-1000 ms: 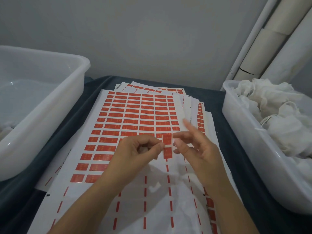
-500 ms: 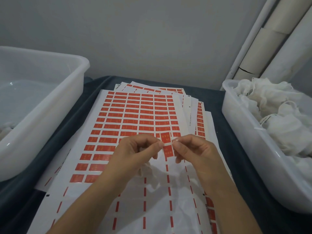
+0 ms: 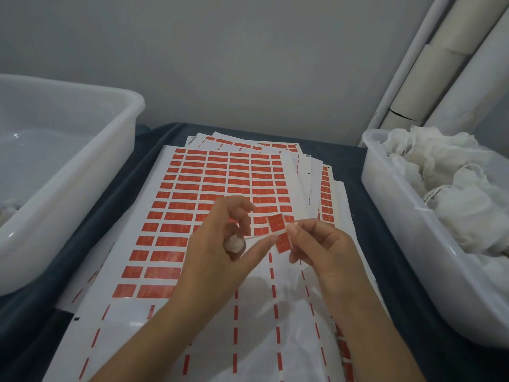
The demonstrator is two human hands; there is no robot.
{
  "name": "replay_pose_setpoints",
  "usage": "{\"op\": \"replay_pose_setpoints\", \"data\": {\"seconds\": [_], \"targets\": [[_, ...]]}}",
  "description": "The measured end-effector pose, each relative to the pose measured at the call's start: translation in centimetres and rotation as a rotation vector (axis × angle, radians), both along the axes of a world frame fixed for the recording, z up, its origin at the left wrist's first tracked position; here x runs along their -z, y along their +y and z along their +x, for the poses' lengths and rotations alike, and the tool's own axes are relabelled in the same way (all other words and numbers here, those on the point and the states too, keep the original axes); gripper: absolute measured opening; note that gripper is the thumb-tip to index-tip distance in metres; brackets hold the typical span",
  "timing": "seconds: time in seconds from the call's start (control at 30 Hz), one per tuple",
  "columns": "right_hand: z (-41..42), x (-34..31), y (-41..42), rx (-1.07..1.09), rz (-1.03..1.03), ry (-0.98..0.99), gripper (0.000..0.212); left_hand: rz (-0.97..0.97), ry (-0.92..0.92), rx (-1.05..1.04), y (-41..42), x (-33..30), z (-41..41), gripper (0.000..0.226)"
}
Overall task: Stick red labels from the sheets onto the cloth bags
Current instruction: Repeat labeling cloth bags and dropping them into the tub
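A stack of label sheets (image 3: 209, 175) lies on the dark cloth in front of me; the top sheet has several rows of red labels, and its near part is peeled bare. Over it, my left hand (image 3: 220, 249) holds a small bunched white cloth bag (image 3: 234, 243) in its curled fingers and pinches the bag's thin string. The string runs across to my right hand (image 3: 316, 244). That hand pinches one red label (image 3: 276, 223), which hangs across the string between my two hands.
A white plastic tub (image 3: 399, 224) on the right is heaped with white cloth bags (image 3: 454, 194). On the left a larger white tub (image 3: 82, 150) shows little inside. White pipes (image 3: 429, 64) stand in the far right corner against the grey wall.
My hands met at the fingertips, then drew slightly apart. The red label now stands clear between them on the string, and the cloth bag shows in my left palm.
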State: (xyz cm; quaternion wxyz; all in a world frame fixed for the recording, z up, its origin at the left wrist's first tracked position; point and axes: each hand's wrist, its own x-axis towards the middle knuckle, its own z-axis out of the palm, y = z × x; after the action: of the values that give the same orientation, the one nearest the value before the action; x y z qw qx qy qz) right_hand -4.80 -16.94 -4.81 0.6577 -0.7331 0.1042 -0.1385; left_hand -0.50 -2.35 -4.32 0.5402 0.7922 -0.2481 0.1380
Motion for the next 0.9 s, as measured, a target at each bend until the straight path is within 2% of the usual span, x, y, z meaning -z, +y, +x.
{"op": "replay_pose_setpoints", "data": {"seconds": [0.07,0.1,0.3,0.43,0.5,0.6,0.67,0.73,0.9], "targets": [[-0.1,0.0,0.1,-0.01,0.028,0.004,0.032,0.093,-0.283,-0.014,-0.1,0.5,-0.1,0.025],[-0.1,-0.1,0.1,-0.015,0.027,-0.003,0.031,0.11,-0.359,-0.023,-0.2,0.7,-0.2,0.026],[-0.5,-0.9,0.4,-0.076,-0.125,-0.114,0.014,0.117,-0.354,-0.071,0.0,0.9,-0.2,0.026],[-0.6,-0.8,0.3,0.017,-0.321,-0.196,0.01,0.093,-0.322,-0.036,-0.1,0.9,-0.1,0.028],[-0.7,-0.9,0.3,0.056,-0.332,-0.219,0.011,0.026,-0.175,0.015,-0.2,0.7,-0.4,0.027],[-0.5,-1.0,0.6,0.062,-0.125,-0.205,0.016,-0.25,0.351,0.075,-0.4,0.0,-0.7,0.016],[-0.2,-1.0,1.0,0.023,-0.023,-0.172,0.032,-0.391,0.612,0.078,-0.3,0.0,-0.5,0.024],[-0.1,-0.8,1.5,-0.026,0.024,-0.144,0.037,-0.447,0.714,0.067,-0.1,0.0,-0.6,0.027],[-0.1,-0.3,2.1,-0.074,0.086,-0.122,0.033,-0.508,0.742,0.108,-0.2,-0.1,-0.7,0.025]]}}
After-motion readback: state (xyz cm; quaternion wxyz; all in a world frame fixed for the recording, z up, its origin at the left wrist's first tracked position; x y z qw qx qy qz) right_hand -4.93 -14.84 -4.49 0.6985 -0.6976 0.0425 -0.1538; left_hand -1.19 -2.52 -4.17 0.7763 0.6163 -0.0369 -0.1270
